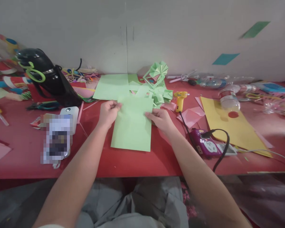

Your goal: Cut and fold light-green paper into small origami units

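Note:
Between my hands is a light green sheet of paper (pixel 133 126), held over the red table with its short edge toward me. My left hand (pixel 109 112) pinches its left edge near the far corner, thumb on top. On the opposite edge my right hand (pixel 161 119) grips it the same way, fingers tucked beneath and partly hidden. Just beyond lies another green sheet (pixel 111 87). Folded green paper pieces (pixel 160 95) and a fan-shaped green paper form (pixel 158 71) stand behind the held sheet.
A yellow glue gun (pixel 180 100) and a purple power strip (pixel 206 145) with cables are at right, beside a yellow sheet (pixel 228 123) and a plastic bottle (pixel 230 98). At left are a black bottle (pixel 47 72), pliers (pixel 44 105) and a phone (pixel 58 139).

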`<state>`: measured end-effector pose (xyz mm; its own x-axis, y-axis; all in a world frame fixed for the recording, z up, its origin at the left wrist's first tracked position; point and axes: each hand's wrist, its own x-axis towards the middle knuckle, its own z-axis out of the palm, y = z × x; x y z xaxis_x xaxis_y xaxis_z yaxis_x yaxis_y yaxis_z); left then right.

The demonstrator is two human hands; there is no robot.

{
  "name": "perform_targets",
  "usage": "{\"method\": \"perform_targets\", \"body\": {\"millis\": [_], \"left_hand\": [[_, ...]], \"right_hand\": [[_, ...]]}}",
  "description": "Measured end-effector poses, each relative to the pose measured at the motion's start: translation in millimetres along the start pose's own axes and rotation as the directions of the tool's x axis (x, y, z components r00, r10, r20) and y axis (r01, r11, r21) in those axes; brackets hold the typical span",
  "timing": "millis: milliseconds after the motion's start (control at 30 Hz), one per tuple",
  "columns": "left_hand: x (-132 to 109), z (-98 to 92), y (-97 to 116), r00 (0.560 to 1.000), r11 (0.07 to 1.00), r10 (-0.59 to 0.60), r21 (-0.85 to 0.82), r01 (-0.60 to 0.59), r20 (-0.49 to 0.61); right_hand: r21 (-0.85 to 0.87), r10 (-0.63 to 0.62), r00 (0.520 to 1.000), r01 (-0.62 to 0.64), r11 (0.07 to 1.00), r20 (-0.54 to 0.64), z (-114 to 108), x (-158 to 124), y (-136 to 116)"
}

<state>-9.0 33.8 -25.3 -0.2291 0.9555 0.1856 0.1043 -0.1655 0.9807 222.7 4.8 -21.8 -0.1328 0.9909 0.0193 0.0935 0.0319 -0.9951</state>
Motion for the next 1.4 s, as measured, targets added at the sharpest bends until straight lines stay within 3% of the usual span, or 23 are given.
{"method": "perform_targets", "body": {"millis": [200,300,367,467,533,600,733,900,1167,1267,1400], "left_hand": [[-1,0.6,6,0.999,1.0,-0.027,-0.004,0.027,0.019],[-7,-1.1,15,0.983,0.996,-0.09,0.004,0.091,0.161],[-12,-1.9,21,0.93,0.991,-0.118,0.094,0.091,0.348],[-19,-0.5,26,0.784,0.972,-0.141,0.235,-0.007,0.605],[-22,2.1,28,0.686,0.955,-0.166,0.29,-0.068,0.709],[-25,4.7,28,0.636,0.937,-0.193,0.333,-0.108,0.748],[-26,7.3,27,0.637,0.917,-0.214,0.377,-0.131,0.741],[-26,6.9,26,0.607,0.895,-0.228,0.409,-0.176,0.761],[-26,4.2,28,0.632,0.919,-0.196,0.366,-0.149,0.75],[-26,1.8,29,0.648,0.917,-0.195,0.372,-0.147,0.736],[-26,-0.8,32,0.681,0.923,-0.179,0.361,-0.133,0.71]], "right_hand": [[0.087,0.061,0.996,-0.066,0.994,0.058,2,-2,-5],[0.071,0.02,1.0,-0.021,0.997,0.003,-2,-3,-13],[0.043,0.002,0.999,0.0,0.999,-0.039,-5,-2,-18],[0.004,0.017,0.999,-0.017,1.0,0.052,-9,-2,-22],[-0.081,-0.003,0.99,0.014,0.997,0.139,-8,-3,-21],[-0.18,-0.036,0.978,0.074,0.981,0.206,-4,-4,-18],[-0.295,-0.057,0.965,0.133,0.946,0.254,3,-5,-11],[-0.3,-0.049,0.96,0.135,0.944,0.276,7,-6,-12],[-0.315,-0.026,0.962,0.115,0.942,0.273,-3,-8,-20],[-0.305,-0.055,0.977,0.117,0.945,0.205,-10,-4,-17],[-0.186,-0.121,0.992,0.123,0.975,0.017,-17,-2,-17]]}}
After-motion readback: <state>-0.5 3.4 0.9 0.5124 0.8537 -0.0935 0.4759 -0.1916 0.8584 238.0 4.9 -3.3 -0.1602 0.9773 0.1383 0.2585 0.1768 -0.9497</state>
